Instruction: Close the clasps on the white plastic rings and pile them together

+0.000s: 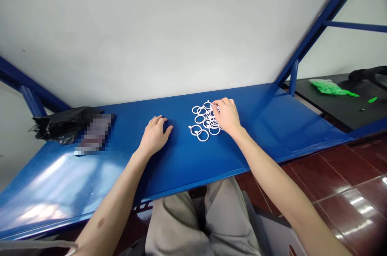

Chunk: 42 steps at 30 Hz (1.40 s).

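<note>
A heap of several small white plastic rings (202,121) lies on the blue metal table (266,127), a little right of the middle. My right hand (226,115) rests on the right side of the heap, its fingertips pinched on a ring at the top. My left hand (155,135) lies palm down on the bare table to the left of the rings, fingers loosely curled, holding nothing.
A crumpled black plastic bag (60,125) and a blurred flat item (95,133) lie at the table's left. A blue frame post (317,26) rises at the right. Beyond it stands a black table (335,105) with green plastic pieces (331,88). A white wall backs the table.
</note>
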{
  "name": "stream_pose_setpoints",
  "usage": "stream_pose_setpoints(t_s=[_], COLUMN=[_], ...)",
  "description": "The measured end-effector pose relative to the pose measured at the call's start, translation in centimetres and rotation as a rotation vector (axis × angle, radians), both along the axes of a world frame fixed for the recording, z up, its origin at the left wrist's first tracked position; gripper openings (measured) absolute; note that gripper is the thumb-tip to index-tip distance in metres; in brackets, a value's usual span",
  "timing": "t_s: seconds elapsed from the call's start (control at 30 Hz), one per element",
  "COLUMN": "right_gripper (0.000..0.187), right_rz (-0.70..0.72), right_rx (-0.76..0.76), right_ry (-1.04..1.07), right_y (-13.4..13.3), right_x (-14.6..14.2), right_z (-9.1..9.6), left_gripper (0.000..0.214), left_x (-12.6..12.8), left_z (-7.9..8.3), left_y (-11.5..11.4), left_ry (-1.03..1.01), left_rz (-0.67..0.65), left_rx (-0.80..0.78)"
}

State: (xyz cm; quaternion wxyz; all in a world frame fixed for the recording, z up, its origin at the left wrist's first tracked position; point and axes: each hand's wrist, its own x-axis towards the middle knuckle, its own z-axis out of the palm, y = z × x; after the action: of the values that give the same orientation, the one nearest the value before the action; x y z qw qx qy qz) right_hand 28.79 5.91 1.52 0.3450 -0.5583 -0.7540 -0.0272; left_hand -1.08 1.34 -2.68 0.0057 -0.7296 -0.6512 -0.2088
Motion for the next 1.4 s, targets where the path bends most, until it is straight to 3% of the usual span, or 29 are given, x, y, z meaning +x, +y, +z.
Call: stream_pose_setpoints(t_s=[0.2,0.33,0.43,0.67,0.77,0.87,1.0,1.4], right_gripper=[0.025,0.027,0.031,0.032,0.038,0.06,0.096,0.116], right_rz=[0.202,0.504,0.566,0.559,0.469,0.242,0.074,0.048], right_rx=[-0.018,-0.169,-0.261,-0.266,-0.216,-0.202,-0.404,-0.528], right_ry=[-0.019,-0.168,-0.266,-0.271,-0.213,-0.196,-0.275,-0.369], right_y=[-2.0,-3.4,-4.0,-4.1,-3.3,-2.0,-0.5,-1.1], right_x=[-2.4,-3.5,-3.8,-3.9,-3.4,-2.0,0.1,-0.9], right_z=[0.4,0.9,1.2,1.4,1.2,0.7,0.0,0.3], left_gripper=[0.049,0.05,0.05,0.049,0.048,0.049,0.05,0.05], left_x=[0.1,0.2,0.2,0.1,0.1,0.1,0.2,0.5], left_z=[0.2,0.3,0.3,0.2,0.2,0.3,0.4,0.6], left_y=[0.1,0.0,0.0,-0.1,-0.1,-0.2,-0.2,-0.3], left_ry=[0.063,0.077,0.078,0.088,0.09,0.091,0.091,0.092], left_rz=[0.008,0.025,0.025,0.019,0.022,0.018,0.011,0.01], left_rx=[-0.039,-0.059,-0.054,-0.045,-0.037,-0.037,-0.042,-0.057])
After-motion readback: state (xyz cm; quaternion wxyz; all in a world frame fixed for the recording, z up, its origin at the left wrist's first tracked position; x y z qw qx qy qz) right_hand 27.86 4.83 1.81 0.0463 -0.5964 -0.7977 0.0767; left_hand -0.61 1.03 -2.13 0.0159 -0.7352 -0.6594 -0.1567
